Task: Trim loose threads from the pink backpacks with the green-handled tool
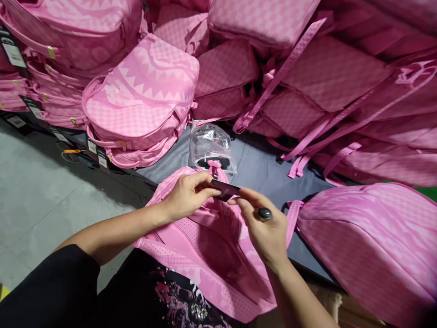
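A pink backpack (205,237) lies in front of me, its strap side facing up and its lower end against my lap. Above its top end, my left hand (186,193) pinches one end of a small black hang tag (224,189). The fingers of my right hand (264,223) are closed at the tag's other end. A black rounded end of a tool (264,213) sticks out of my right hand; the rest of it is hidden in the grip. Just beyond the tag sits a clear plastic bag (212,143) with small things inside, which I cannot make out.
Stacked pink backpacks (139,91) with hang tags stand at the left. More backpacks (324,82) are piled along the back, with straps hanging down. Another pink backpack (372,241) lies at the right. Dark grey cloth (259,159) covers the table. An orange-handled tool (72,151) is at the left edge.
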`<state>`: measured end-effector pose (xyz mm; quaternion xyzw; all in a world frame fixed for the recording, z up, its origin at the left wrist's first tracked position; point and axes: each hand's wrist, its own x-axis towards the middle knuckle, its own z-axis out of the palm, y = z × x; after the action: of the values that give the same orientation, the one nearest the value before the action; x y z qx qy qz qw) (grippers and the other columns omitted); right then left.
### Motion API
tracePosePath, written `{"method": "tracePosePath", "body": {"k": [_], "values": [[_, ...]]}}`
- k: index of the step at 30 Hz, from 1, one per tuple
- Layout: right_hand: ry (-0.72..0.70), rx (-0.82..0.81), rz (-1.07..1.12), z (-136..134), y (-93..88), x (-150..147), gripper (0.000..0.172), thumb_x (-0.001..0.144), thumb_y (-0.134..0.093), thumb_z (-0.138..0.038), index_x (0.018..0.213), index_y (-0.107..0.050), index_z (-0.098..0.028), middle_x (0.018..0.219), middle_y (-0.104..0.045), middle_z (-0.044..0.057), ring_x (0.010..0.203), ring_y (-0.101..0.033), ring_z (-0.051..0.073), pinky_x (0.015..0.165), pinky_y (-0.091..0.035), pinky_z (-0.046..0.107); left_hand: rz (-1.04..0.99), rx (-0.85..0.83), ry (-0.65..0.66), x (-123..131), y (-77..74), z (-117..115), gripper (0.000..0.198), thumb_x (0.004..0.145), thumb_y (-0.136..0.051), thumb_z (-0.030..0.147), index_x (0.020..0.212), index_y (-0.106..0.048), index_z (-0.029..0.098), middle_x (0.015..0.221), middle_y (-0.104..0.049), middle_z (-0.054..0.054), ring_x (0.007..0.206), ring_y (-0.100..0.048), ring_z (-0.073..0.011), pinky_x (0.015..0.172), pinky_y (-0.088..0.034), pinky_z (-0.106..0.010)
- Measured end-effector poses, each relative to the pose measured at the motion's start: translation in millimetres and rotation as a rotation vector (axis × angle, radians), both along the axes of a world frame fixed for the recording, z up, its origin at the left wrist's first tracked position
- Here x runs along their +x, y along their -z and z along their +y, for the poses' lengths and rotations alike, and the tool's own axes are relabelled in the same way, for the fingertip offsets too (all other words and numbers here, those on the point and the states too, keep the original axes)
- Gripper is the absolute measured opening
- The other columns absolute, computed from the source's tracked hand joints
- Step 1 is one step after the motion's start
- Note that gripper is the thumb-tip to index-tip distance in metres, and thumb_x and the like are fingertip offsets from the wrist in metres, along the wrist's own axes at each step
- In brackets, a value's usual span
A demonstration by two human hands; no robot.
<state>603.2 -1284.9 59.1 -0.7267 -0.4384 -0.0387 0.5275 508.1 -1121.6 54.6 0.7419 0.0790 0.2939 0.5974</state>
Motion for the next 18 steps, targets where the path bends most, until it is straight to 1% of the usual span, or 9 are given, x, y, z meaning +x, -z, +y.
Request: {"method": "tracePosePath", "body": {"k": [2,3,6,9,12,13,15,16,18], "values": [[-0.081,-0.085,0.011,0,-2.7,-5,0.009,0.092,-0.064,-0.023,0.095,-0.072,-0.019,0.085,-0.075,0.003,0.071,-0.070,0.016,0.064,-0.054,0.025,-0.031,-0.010,0.030,-5,4.7,-2,0.011,0.083,-0.070,0.022,0.077,-0.066,0.015,0.071,-0.063,0.003,0.066,-0.056,-0.0079,0.063,-0.043,-0.019],[-0.103,-0.107,-0.021,0,-3.0,-6,0.009,0.092,-0.063,-0.022,0.088,-0.070,-0.019,0.079,-0.073,0.001,0.066,-0.067,0.014,0.061,-0.052,0.023,-0.032,-0.009,0.055,-8,7.2,-3,0.010,0.084,-0.070,0.021,0.078,-0.066,0.015,0.071,-0.064,0.002,0.065,-0.057,-0.0082,0.063,-0.044,-0.019],[-0.080,-0.127,-0.215,-1,2.1,-4,0.011,0.092,-0.061,-0.017,0.083,-0.066,-0.019,0.071,-0.069,0.000,0.060,-0.064,0.013,0.059,-0.048,0.022,-0.035,0.100,0.045,-21,17.2,2,0.009,0.087,-0.070,0.024,0.088,-0.067,0.015,0.081,-0.069,0.000,0.072,-0.063,-0.0103,0.068,-0.049,-0.021],[-0.060,-0.154,-0.415,0,14.7,1,0.010,0.092,-0.058,-0.013,0.093,-0.066,-0.018,0.079,-0.072,0.003,0.069,-0.068,0.016,0.065,-0.050,0.024,-0.076,0.337,-0.186,-44,35.6,20,0.016,0.091,-0.068,0.030,0.100,-0.066,0.017,0.098,-0.072,-0.005,0.091,-0.067,-0.0143,0.083,-0.052,-0.026],[-0.062,-0.260,-0.510,5,26.5,1,0.024,0.088,-0.050,-0.005,0.099,-0.067,-0.018,0.087,-0.075,0.005,0.078,-0.071,0.018,0.068,-0.049,0.026,0.034,0.509,-0.432,-67,63.7,41,0.030,0.091,-0.067,0.039,0.113,-0.063,0.019,0.117,-0.069,-0.009,0.114,-0.062,-0.0216,0.103,-0.048,-0.039],[-0.063,-0.342,-0.519,9,28.2,0,0.029,0.085,-0.049,-0.002,0.101,-0.067,-0.018,0.090,-0.076,0.005,0.081,-0.071,0.018,0.068,-0.048,0.026,0.123,0.523,-0.449,-73,73.7,46,0.042,0.089,-0.070,0.043,0.122,-0.060,0.019,0.127,-0.065,-0.011,0.122,-0.059,-0.0247,0.108,-0.045,-0.043],[-0.081,-0.586,-0.503,21,27.3,-5,0.034,0.080,-0.050,-0.001,0.101,-0.069,-0.020,0.092,-0.076,0.004,0.084,-0.071,0.019,0.067,-0.045,0.026,0.321,0.496,-0.375,-81,91.6,51,0.073,0.081,-0.076,0.048,0.142,-0.047,0.019,0.143,-0.055,-0.015,0.133,-0.052,-0.0295,0.112,-0.043,-0.048],[-0.093,-0.733,-0.480,28,25.1,-7,0.031,0.080,-0.053,-0.003,0.099,-0.069,-0.021,0.091,-0.076,0.004,0.083,-0.071,0.020,0.065,-0.043,0.026,0.399,0.466,-0.318,-83,98.6,51,0.084,0.079,-0.078,0.047,0.148,-0.040,0.018,0.148,-0.051,-0.016,0.136,-0.051,-0.0302,0.112,-0.043,-0.048],[-0.125,-0.982,-0.454,43,19.0,-14,0.018,0.084,-0.060,-0.012,0.095,-0.070,-0.022,0.087,-0.075,0.004,0.082,-0.069,0.021,0.062,-0.039,0.027,0.477,0.408,-0.245,-83,108.1,48,0.088,0.080,-0.079,0.042,0.152,-0.034,0.019,0.151,-0.049,-0.015,0.138,-0.050,-0.0287,0.113,-0.044,-0.045]]}}
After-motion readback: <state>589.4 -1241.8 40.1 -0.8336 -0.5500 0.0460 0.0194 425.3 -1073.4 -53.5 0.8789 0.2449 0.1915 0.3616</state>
